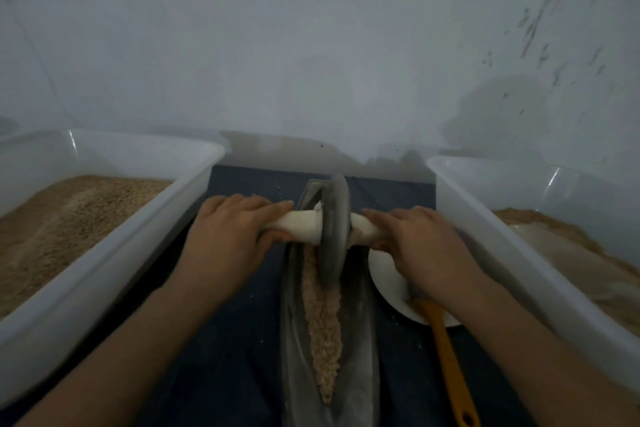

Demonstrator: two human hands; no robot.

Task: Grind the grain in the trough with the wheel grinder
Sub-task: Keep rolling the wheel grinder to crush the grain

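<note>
Now the grinding itself is in hand: both hands, left (pixel 235 229) and right (pixel 415 239), grip the axle of the wheel grinder (pixel 334 232), standing at the far end of the trough (pixel 294 305). The grain (pixel 322 322) lies along its groove; next, I judge, roll the wheel back with even pressure.

Two bare forearms enter from the lower left and lower right of the frame. No sleeves in view on either arm, bare up to the frame edge. Left hand (pixel 232 229) and right hand (pixel 420 243) both ungloved. No rings, watch, bracelet or wrist strap visible. Fingernails look short and plain; lighting is dim, finer detail unclear.
</note>
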